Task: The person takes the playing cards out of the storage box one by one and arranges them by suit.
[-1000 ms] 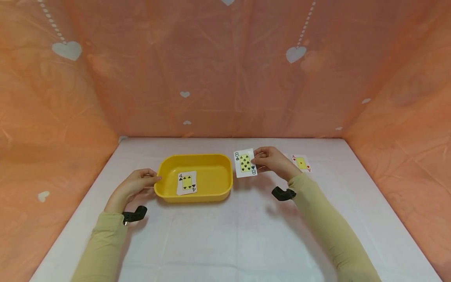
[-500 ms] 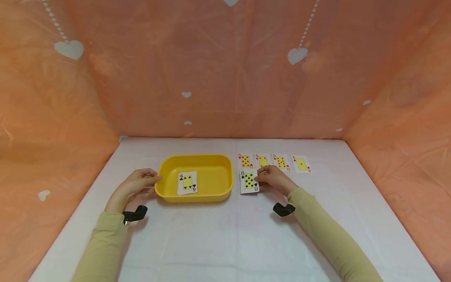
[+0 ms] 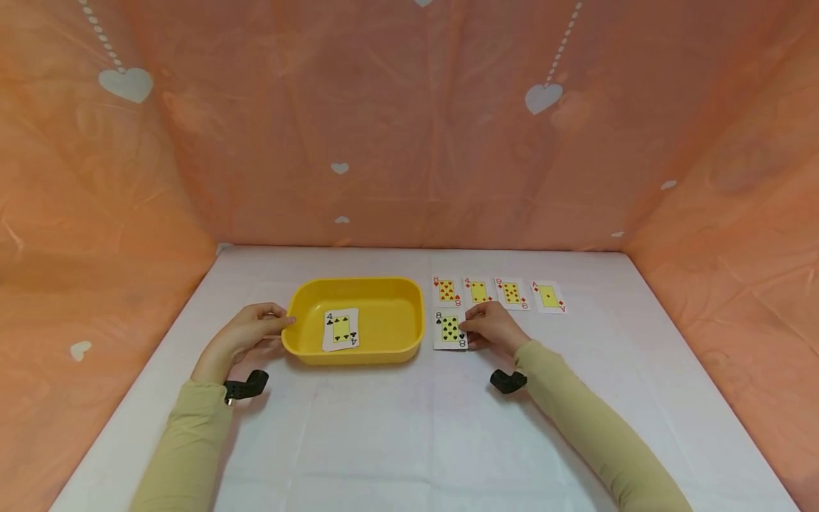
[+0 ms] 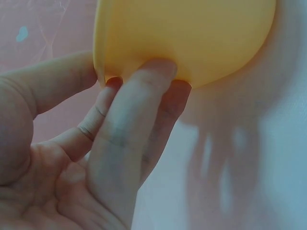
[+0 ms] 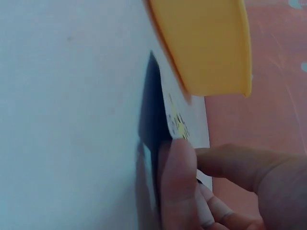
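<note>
In the head view, my right hand [image 3: 494, 327] pinches the right edge of an eight of spades playing card [image 3: 450, 329], thumb on top and fingers below. The right wrist view shows the card [image 5: 173, 112] lifted a little, with its dark shadow on the cloth beneath. My left hand [image 3: 246, 334] grips the left end of a yellow tray [image 3: 358, 358]. Its thumb is at the rim and its fingers press against the outer wall [image 4: 201, 38]. A four of clubs card [image 3: 341, 329] lies face up inside the tray, towards the left.
Behind the right hand lies a row of face-up cards: an eight of hearts [image 3: 446, 291], a four of diamonds [image 3: 478, 289], a nine of diamonds [image 3: 511, 293] and an ace of diamonds [image 3: 547, 297]. A white cloth [image 3: 371, 434] covers the table; orange drapes [image 3: 409, 163] enclose it.
The right hand has brought the eight of spades down towards the table, below the card row, uncovering cards it and the card had hidden. The left hand stays on the tray.
</note>
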`<state>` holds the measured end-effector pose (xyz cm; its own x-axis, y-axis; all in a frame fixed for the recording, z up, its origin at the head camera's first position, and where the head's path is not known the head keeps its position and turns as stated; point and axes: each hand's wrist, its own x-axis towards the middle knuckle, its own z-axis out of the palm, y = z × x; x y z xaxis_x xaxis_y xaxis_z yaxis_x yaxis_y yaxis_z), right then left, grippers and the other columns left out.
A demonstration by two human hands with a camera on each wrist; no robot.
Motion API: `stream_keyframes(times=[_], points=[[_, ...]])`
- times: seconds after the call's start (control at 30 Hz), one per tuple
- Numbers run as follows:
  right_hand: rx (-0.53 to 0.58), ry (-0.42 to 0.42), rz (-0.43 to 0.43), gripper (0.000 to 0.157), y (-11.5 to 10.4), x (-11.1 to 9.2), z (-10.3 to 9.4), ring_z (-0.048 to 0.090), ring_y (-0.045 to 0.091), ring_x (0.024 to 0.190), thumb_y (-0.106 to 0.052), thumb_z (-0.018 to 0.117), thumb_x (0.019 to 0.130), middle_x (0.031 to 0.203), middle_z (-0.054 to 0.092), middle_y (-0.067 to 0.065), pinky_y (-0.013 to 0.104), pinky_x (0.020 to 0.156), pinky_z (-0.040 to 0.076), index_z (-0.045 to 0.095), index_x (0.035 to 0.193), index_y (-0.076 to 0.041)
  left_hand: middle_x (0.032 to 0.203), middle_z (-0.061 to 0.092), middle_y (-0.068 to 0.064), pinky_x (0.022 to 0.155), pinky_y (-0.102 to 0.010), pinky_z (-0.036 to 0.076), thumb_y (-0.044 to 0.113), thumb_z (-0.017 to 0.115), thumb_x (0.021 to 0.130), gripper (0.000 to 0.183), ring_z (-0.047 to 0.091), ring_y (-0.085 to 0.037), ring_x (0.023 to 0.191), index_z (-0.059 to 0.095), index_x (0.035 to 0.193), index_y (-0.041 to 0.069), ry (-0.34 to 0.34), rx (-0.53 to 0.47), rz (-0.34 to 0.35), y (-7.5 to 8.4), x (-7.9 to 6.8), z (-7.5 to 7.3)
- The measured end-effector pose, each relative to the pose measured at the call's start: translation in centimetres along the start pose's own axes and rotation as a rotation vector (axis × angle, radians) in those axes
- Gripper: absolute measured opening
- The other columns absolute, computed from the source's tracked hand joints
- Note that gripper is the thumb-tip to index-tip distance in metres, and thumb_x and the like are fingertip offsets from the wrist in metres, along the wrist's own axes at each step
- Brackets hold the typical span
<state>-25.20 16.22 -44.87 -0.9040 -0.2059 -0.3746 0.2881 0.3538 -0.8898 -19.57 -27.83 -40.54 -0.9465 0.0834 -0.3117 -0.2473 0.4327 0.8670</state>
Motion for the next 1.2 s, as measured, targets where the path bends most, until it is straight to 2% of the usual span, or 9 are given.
stream_keyframes(times=[0.1,0.33,0.5,0.7,0.83,0.93,1.03,1.2], points=[[-0.019,0.022,-0.015,0.028,0.0,0.0,0.1,0.061,0.017,0.059,-0.007,0.071,0.084,0.077,0.065,0.013,0.031,0.056,0.055,0.056,0.105,0.005,0.100,0.062,-0.015,0.075,-0.031,0.054,0.027,0.062,0.094,0.040,0.064,-0.019,0.082,0.049,0.112,-0.006,0.001,-0.004,-0.004,0.0,0.0,0.0],[-0.169,0.070,-0.064,0.027,0.0,-0.3,0.2,0.064,0.017,0.060,-0.011,0.074,0.082,0.074,0.067,0.010,0.027,0.053,0.051,0.059,0.099,0.003,0.101,0.062,-0.016,0.075,-0.033,0.055,0.026,0.061,0.095,0.040,0.064,-0.020,0.083,0.048,0.113,-0.007,-0.007,-0.015,-0.003,0.0,0.0,0.0],[-0.168,0.077,-0.058,0.027,0.0,-0.2,0.4,0.061,0.016,0.057,-0.009,0.075,0.080,0.071,0.065,0.011,0.029,0.050,0.052,0.059,0.098,0.003,0.098,0.063,-0.015,0.075,-0.032,0.055,0.025,0.062,0.095,0.041,0.064,-0.019,0.082,0.047,0.113,-0.008,-0.006,-0.017,-0.001,0.0,0.0,-0.1],[-0.209,0.084,-0.053,0.025,-0.1,-0.1,0.4,0.061,0.017,0.056,-0.009,0.077,0.079,0.071,0.065,0.011,0.030,0.050,0.053,0.060,0.093,0.002,0.101,0.061,-0.017,0.076,-0.032,0.055,0.025,0.062,0.095,0.041,0.064,-0.019,0.083,0.048,0.114,-0.008,-0.009,-0.022,0.000,-0.1,0.1,-0.1],[-0.207,0.064,-0.069,0.023,-0.2,-0.3,0.0,0.060,0.017,0.055,-0.009,0.076,0.080,0.070,0.064,0.012,0.031,0.052,0.054,0.060,0.092,0.002,0.099,0.062,-0.014,0.074,-0.031,0.055,0.026,0.061,0.095,0.040,0.064,-0.018,0.082,0.048,0.113,-0.007,-0.015,-0.022,0.004,-0.2,0.2,0.0],[-0.200,0.032,-0.083,0.023,-0.7,-0.7,-0.7,0.061,0.018,0.059,-0.011,0.073,0.083,0.073,0.065,0.012,0.032,0.056,0.054,0.060,0.097,0.002,0.097,0.063,-0.012,0.073,-0.031,0.055,0.026,0.062,0.095,0.039,0.064,-0.018,0.081,0.049,0.112,-0.007,-0.018,-0.013,0.009,-0.2,0.2,0.0],[-0.179,-0.002,-0.103,0.028,-1.7,-1.1,-1.4,0.065,0.023,0.068,-0.012,0.072,0.085,0.082,0.067,0.014,0.035,0.064,0.056,0.062,0.105,0.003,0.097,0.062,-0.012,0.073,-0.031,0.054,0.027,0.062,0.095,0.039,0.064,-0.018,0.082,0.049,0.111,-0.007,-0.007,0.002,0.006,-0.2,0.1,0.0],[-0.129,-0.108,-0.189,0.039,-4.2,-1.8,-2.3,0.066,0.033,0.089,-0.009,0.068,0.087,0.105,0.066,0.023,0.042,0.079,0.054,0.056,0.121,0.008,0.101,0.061,-0.014,0.076,-0.032,0.054,0.029,0.062,0.094,0.042,0.064,-0.019,0.084,0.049,0.113,-0.006,0.012,0.017,-0.013,-0.1,-0.1,-0.2]])
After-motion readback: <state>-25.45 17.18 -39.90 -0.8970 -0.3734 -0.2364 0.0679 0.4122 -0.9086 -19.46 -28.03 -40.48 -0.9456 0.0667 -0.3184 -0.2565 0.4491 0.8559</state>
